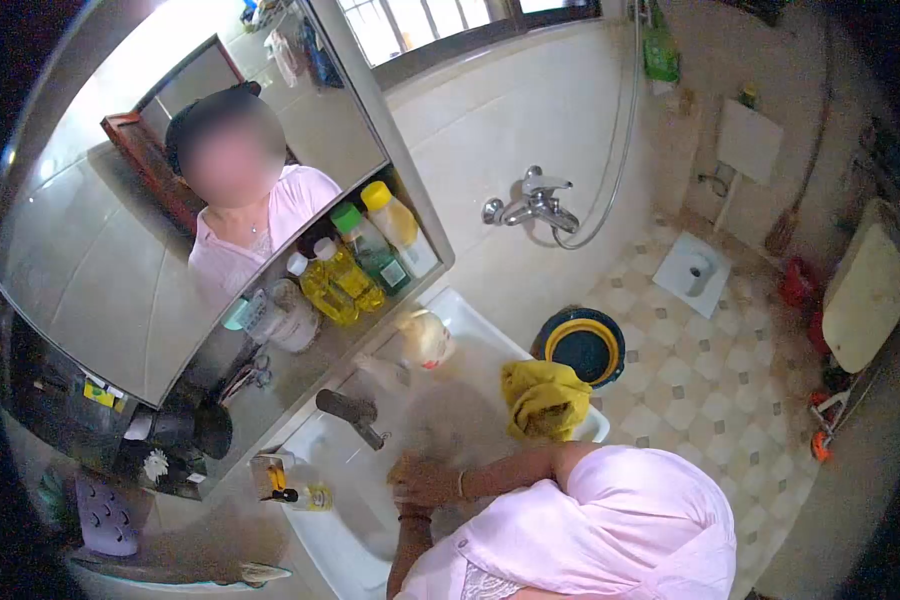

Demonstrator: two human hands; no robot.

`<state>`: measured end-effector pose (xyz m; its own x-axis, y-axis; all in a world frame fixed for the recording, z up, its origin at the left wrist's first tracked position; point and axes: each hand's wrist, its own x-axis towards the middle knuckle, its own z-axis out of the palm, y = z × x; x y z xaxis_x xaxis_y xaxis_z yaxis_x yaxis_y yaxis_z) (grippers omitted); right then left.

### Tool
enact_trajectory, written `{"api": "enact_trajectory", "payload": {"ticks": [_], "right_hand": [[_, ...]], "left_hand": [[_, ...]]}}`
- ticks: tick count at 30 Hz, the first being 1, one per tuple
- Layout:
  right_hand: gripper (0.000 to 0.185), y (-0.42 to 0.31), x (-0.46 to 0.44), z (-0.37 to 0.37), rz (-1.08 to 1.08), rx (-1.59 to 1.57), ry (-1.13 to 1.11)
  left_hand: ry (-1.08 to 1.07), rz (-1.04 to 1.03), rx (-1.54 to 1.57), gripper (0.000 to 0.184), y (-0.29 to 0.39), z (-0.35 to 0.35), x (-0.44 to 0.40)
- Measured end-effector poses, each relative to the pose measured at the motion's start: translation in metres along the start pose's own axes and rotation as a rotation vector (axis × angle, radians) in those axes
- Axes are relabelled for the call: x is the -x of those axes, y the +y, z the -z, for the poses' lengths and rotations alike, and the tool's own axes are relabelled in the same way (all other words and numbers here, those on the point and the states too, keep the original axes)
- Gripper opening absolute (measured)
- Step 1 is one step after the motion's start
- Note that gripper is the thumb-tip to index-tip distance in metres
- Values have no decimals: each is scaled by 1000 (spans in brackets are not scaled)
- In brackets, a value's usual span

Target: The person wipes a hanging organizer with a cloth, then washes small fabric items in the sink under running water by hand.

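My right hand (428, 481), with a bracelet at the wrist, is curled over my left hand (404, 502) above the basin of the white sink (355, 505). The two hands touch, and the right covers most of the left. If anything lies between them, it is hidden. The left wrist wears a dark band. A dark faucet (350, 408) points down just above the hands. On the sink's right rim lies a bunched yellow cloth (543, 398). A pale, round-topped container (426, 338) stands at the sink's back corner.
Bottles stand on the shelf (382, 240) under the mirror (100, 250). A small bottle of yellow liquid (315, 497) sits at the sink's left rim. On the tiled floor are a dark basin (610, 340) and a squat toilet (692, 272). A shower mixer (533, 205) is mounted on the wall.
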<state>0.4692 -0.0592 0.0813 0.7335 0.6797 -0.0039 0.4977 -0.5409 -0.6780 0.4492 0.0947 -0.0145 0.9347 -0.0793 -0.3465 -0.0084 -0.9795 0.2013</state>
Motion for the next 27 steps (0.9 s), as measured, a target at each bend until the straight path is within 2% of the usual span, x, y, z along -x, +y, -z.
{"api": "enact_trajectory", "payload": {"ticks": [3, 4, 5, 6, 7, 10, 13, 17, 21, 22, 23, 25, 26, 27], "right_hand": [[33, -13, 1, 8, 78, -39, 12], [31, -14, -1, 12, 84, -21, 14], [30, -13, -2, 15, 82, -7, 21], [29, -12, -6, 18, 69, 25, 25], [29, -6, -9, 20, 61, 57, 47], [30, 20, -16, 24, -48, 208, 88], [31, 44, -15, 17, -128, 298, 35], [33, 51, -3, -3, -89, 326, -75], [34, 59, 4, 25, -70, 296, -160], [35, 48, 8, 35, -63, 363, -127], [35, 30, 17, 43, -31, 601, 9], [36, -15, 35, 57, -85, 1226, 444], [36, -25, 31, 53, -66, 1219, 530], [33, -20, 17, 36, -31, 910, 388]], "left_hand": [[152, 109, -103, 36, 8, 4, -4], [368, 334, -205, 36, 23, -1, -10], [467, 351, -265, 36, 28, -9, -15], [211, -261, -272, 32, -4, -11, -20], [214, -255, -275, 32, -7, -8, -15], [56, -32, -56, 34, -5, -1, 5], [111, -21, -3, 35, -3, 2, 9], [257, -35, -22, 38, 9, -15, 10], [282, -46, -8, 40, 15, -28, 5], [269, -48, 3, 41, 15, -27, 5], [231, -51, 17, 42, 12, -23, 3], [163, -49, 48, 43, 8, -13, 1], [135, -44, 64, 43, 6, -11, 2], [133, -44, 67, 44, 4, -7, 0]]}}
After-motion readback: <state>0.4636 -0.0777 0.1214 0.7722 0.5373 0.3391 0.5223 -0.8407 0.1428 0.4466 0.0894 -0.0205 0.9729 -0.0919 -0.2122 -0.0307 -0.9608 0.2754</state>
